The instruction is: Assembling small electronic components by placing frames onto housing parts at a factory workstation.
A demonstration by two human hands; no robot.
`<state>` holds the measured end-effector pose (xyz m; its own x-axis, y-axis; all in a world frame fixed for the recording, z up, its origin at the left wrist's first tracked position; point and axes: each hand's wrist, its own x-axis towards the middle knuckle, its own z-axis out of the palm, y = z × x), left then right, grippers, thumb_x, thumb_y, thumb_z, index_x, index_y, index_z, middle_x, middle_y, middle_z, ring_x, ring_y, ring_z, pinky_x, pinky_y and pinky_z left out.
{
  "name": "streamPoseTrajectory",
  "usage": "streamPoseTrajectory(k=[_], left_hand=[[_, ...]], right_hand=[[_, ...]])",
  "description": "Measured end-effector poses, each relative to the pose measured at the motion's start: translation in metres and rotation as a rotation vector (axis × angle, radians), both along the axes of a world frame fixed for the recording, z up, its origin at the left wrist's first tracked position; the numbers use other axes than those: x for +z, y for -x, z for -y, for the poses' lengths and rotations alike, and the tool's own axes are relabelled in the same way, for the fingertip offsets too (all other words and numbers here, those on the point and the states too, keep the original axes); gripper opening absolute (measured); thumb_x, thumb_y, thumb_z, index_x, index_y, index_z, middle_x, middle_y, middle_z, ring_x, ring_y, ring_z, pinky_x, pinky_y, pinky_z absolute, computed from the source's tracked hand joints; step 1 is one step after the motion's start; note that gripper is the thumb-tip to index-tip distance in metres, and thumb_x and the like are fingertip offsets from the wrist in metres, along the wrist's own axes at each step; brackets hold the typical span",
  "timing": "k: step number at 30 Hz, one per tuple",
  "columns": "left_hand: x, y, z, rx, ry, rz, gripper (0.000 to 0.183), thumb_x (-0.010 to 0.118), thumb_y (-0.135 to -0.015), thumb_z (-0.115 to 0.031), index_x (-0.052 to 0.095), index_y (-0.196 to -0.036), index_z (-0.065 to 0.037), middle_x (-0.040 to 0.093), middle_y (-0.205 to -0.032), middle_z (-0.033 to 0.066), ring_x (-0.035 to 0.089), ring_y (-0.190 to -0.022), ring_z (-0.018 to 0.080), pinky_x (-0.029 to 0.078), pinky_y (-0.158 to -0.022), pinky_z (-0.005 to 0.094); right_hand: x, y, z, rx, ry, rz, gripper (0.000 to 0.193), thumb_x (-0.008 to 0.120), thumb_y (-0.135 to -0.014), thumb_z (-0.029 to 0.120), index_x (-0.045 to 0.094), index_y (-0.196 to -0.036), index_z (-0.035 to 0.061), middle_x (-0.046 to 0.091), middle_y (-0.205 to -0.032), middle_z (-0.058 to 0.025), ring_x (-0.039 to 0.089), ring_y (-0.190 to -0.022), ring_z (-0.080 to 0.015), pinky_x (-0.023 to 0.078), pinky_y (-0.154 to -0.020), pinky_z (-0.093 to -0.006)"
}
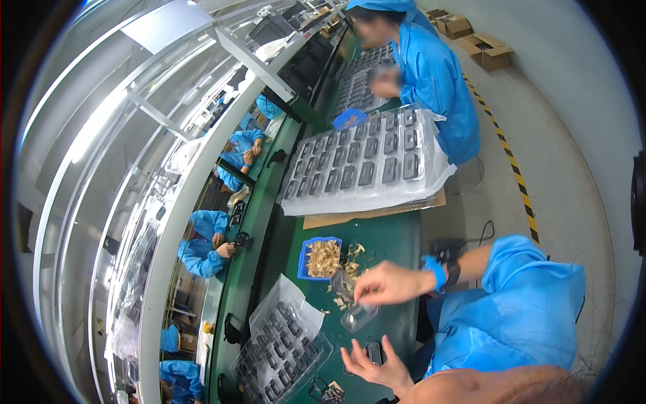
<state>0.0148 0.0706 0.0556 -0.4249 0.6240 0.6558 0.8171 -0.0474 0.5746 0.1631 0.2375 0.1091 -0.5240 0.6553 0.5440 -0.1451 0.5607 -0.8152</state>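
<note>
My right hand (391,283), with a blue band at its wrist, reaches over the green bench with fingertips pinched together. A clear plastic piece (358,319) shows right below these fingertips; I cannot tell if they grip it or something smaller. Nearer the lower edge, my left hand (378,368) has its fingers curved round a dark rectangular part (374,352), which shows between thumb and fingers. Beyond my right hand stands a blue bin (302,264) full of small tan pieces (324,257). More tan scraps (354,253) lie loose beside it.
A clear tray of dark parts (277,350) sits left of my hands. Farther up, a large white-lined tray (377,195) of dark rectangular parts rests on cardboard. A co-worker in blue (437,81) works beyond it; others sit across the line. Open cartons (488,52) stand on the floor.
</note>
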Motion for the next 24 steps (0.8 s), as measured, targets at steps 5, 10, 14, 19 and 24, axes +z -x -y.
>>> streamPoseTrajectory(k=[5, 10, 14, 19, 24], left_hand=[[-0.025, -0.025, -0.014, -0.299, 0.175, -0.025, 0.056, 0.087, -0.077, -0.02, 0.064, -0.126, -0.003, 0.046, -0.139, 0.0225, 0.056, -0.119, 0.0387, 0.055, -0.088, 0.0434], [-0.058, -0.042, -0.037, -0.344, 0.257, -0.017, 0.056, 0.089, -0.074, -0.03, 0.069, -0.123, -0.012, 0.051, -0.135, 0.0229, 0.057, -0.117, 0.0397, 0.05, -0.094, 0.0466], [-0.076, -0.046, -0.047, -0.266, 0.263, -0.289, 0.052, 0.085, -0.075, -0.038, 0.071, -0.12, -0.016, 0.059, -0.127, 0.0172, 0.058, -0.115, 0.0373, 0.047, -0.096, 0.049], [-0.082, -0.054, -0.065, -0.208, 0.29, -0.306, 0.052, 0.085, -0.075, -0.038, 0.071, -0.12, -0.016, 0.059, -0.127, 0.0168, 0.058, -0.115, 0.0371, 0.047, -0.095, 0.0487], [-0.08, -0.061, -0.084, -0.154, 0.336, -0.312, 0.052, 0.085, -0.075, -0.037, 0.07, -0.12, -0.016, 0.06, -0.127, 0.0164, 0.058, -0.115, 0.0369, 0.047, -0.095, 0.0485]], right_hand=[[0.051, -0.105, -0.112, -0.363, -0.3, 0.037, 0.012, 0.069, -0.09, 0.011, 0.071, -0.098, 0.0018, 0.072, -0.085, -0.0074, 0.07, -0.074, -0.0147, 0.055, -0.065, -0.0297], [0.077, -0.207, -0.248, -0.57, 0.014, 0.181, 0.011, 0.069, -0.09, 0.008, 0.07, -0.096, -0.0006, 0.071, -0.08, -0.0092, 0.071, -0.065, -0.0146, 0.058, -0.058, -0.0288], [0.072, -0.272, -0.324, -0.596, 0.244, 0.175, 0.014, 0.068, -0.093, 0.007, 0.068, -0.101, -0.005, 0.067, -0.098, -0.0104, 0.07, -0.071, -0.0164, 0.062, -0.064, -0.0301], [0.061, -0.298, -0.372, -0.599, 0.537, 0.031, 0.016, 0.069, -0.093, 0.004, 0.066, -0.106, -0.0056, 0.064, -0.103, -0.01, 0.069, -0.085, -0.0198, 0.063, -0.074, -0.0334], [0.044, -0.309, -0.414, -0.532, 0.555, 0.031, 0.03, 0.065, -0.092, -0.002, 0.06, -0.121, -0.0045, 0.064, -0.1, -0.0078, 0.067, -0.082, -0.0185, 0.063, -0.073, -0.0345]])
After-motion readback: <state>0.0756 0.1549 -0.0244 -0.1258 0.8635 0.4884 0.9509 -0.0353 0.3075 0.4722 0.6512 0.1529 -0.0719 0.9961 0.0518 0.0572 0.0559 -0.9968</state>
